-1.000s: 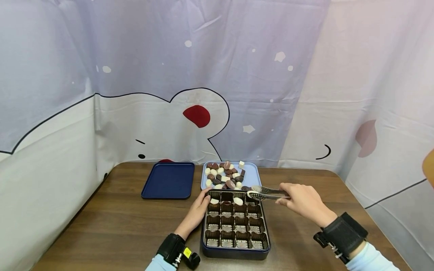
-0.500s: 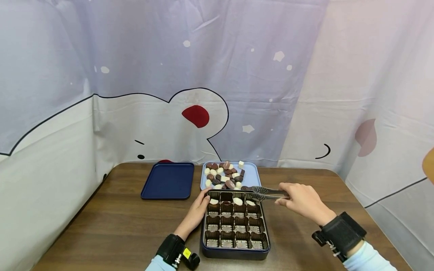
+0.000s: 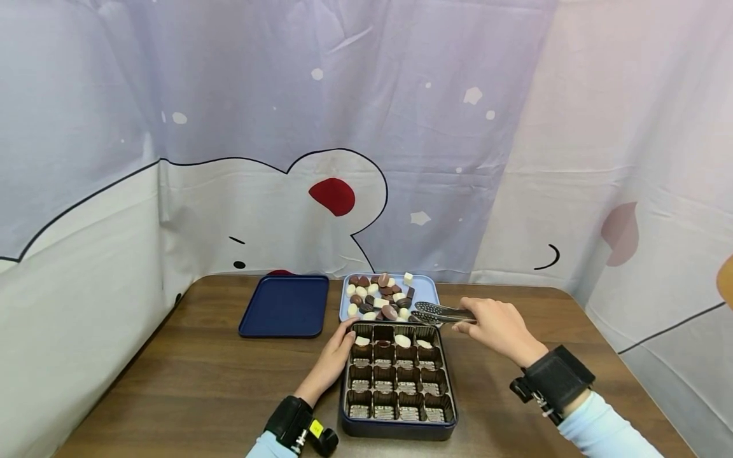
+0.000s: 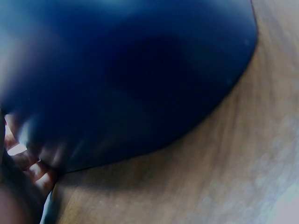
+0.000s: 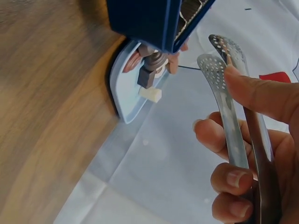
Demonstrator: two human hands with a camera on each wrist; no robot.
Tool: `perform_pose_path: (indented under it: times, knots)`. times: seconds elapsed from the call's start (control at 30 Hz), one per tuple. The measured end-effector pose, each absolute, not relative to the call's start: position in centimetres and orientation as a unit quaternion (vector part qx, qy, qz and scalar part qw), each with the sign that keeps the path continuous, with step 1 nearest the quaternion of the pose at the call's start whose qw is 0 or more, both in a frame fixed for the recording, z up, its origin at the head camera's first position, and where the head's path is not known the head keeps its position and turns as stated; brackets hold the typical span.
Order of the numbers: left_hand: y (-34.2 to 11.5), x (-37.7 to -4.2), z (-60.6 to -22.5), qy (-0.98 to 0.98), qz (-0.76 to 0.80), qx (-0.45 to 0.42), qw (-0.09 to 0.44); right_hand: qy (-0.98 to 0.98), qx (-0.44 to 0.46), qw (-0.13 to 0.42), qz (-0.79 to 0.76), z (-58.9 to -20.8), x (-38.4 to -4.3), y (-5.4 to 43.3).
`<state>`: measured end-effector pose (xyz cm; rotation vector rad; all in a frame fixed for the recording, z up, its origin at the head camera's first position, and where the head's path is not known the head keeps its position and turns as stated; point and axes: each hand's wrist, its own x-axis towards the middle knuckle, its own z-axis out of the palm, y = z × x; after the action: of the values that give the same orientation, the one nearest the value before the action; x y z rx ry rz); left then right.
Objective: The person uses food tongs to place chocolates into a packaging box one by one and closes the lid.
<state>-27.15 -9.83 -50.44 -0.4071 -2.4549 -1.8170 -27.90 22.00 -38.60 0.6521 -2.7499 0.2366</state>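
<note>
A dark blue chocolate box [image 3: 397, 431] with brown paper cups stands at the table's front. Its back rows hold three white pieces [image 3: 403, 340] and one dark piece. My left hand [image 3: 335, 353] rests against the box's left wall, fingertips at its back left corner; the left wrist view shows only the blue wall [image 4: 131, 79] and fingers [image 4: 35, 172]. My right hand [image 3: 465, 323] grips metal tongs [image 3: 438, 313], whose tips hang slightly apart and empty [image 5: 219, 60] over the light blue tray [image 3: 426, 291] of loose chocolates [image 3: 380, 299].
A dark blue lid [image 3: 284, 305] lies flat at the back left, beside the light blue tray. A printed cloth backdrop [image 3: 343, 159] closes off the table at the back and both sides. Bare wooden tabletop [image 3: 200, 381] shows to the left of the box.
A white piece has dropped from the tongs into the box's back right cup. My right hand has carried the tongs back from the box to over the light blue tray. My left hand stays put.
</note>
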Motion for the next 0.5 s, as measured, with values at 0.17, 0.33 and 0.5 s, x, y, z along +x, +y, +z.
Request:
perform_pose_path:
  times: [0.17,0.33,0.5]
  knots:
    - [-9.9,-27.4,-50.9,-0.800,-0.585,-0.130,0.032,-0.959,0.235,0.143,0.073,-38.5,-28.9,20.2]
    - [-9.8,-26.7,-49.8,-0.797,-0.589,-0.131,0.027,-0.958,0.245,0.143,0.050,-38.7,-29.9,18.1]
    - [-9.7,-25.7,-48.0,-0.796,-0.591,-0.135,0.011,-0.958,0.249,0.142,0.027,-39.2,-30.7,16.5]
